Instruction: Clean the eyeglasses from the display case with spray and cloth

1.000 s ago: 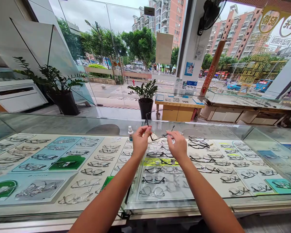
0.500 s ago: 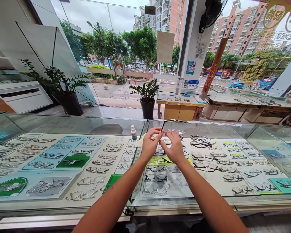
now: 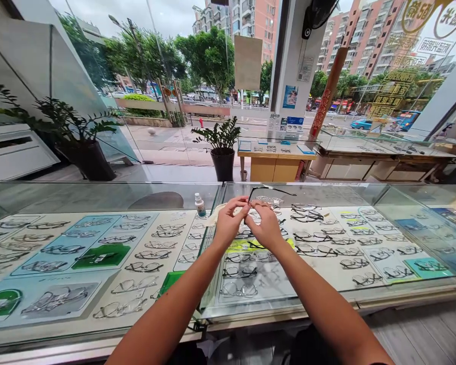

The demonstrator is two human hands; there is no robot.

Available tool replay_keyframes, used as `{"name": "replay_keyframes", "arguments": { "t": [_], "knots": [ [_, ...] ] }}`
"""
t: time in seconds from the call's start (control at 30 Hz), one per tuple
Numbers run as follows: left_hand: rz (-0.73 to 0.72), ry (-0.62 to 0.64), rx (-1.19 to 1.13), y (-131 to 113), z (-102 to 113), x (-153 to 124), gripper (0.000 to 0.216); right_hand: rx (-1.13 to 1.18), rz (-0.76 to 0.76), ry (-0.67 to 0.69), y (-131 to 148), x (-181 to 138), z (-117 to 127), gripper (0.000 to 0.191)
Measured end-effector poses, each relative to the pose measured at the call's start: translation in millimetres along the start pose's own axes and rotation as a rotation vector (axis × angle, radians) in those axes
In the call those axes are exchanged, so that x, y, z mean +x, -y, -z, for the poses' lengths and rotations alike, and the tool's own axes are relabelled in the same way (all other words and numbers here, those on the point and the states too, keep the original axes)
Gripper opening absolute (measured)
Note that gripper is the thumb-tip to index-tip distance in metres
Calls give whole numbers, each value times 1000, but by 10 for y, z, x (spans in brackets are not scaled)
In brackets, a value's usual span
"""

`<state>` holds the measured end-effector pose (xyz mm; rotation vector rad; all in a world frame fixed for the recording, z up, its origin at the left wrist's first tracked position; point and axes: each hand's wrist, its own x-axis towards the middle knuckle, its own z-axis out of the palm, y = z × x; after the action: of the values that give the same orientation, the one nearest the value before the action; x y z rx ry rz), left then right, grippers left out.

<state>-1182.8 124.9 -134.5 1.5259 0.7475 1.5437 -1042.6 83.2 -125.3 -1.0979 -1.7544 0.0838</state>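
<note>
My left hand (image 3: 228, 225) and my right hand (image 3: 264, 225) meet above the glass counter (image 3: 99, 203), fingertips pinched together on a thin black pair of glasses (image 3: 270, 190). One temple arm sticks out to the right above my hands. A pale cloth (image 3: 214, 216) hangs from my left hand's fingers. A small white bottle with a teal label (image 3: 200, 205) stands on the glass just left of my hands.
Under the glass lie several rows of glasses on white, blue and green trays (image 3: 95, 253). Potted plants (image 3: 222, 152) stand on the floor beyond, with another wooden display counter (image 3: 277, 162) and glass shopfront behind. More glass cases run along the right.
My hands have come together from apart, and the glasses frame is now pinched between both. The view has drifted slightly left and down.
</note>
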Motion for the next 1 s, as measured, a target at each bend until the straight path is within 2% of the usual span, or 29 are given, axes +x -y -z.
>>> {"name": "replay_keyframes", "arguments": {
  "t": [0.07,0.17,0.23,0.3,0.33,0.4,0.47,0.53,0.63,0.77,1.0],
  "knots": [
    [32,-20,-22,5,14,30,29,1,-7,26,84,-33,182,32],
    [143,-76,-81,-2,35,80,41,-21,-84,78,102,-198,695,24],
    [218,-111,-103,-27,52,106,47,-195,-236,108,-14,-356,1115,21],
    [272,-129,-89,-67,77,127,51,-462,-472,230,-214,-498,1489,18],
    [292,-133,-72,-89,93,139,51,-588,-584,308,-323,-550,1632,19],
    [323,-130,-21,-123,138,171,51,-740,-709,452,-514,-616,1802,24],
    [351,-104,40,-130,201,215,48,-800,-747,542,-629,-640,1830,28],
    [377,-63,117,-104,281,267,45,-815,-756,576,-665,-642,1769,30],
    [410,-31,230,-40,417,342,40,-822,-768,566,-644,-624,1642,32],
    [453,-67,268,-20,571,408,32,-827,-800,567,-625,-555,1540,29],
    [452,-110,295,-44,644,442,30,-839,-887,544,-672,-371,1436,19]
  ]
}}
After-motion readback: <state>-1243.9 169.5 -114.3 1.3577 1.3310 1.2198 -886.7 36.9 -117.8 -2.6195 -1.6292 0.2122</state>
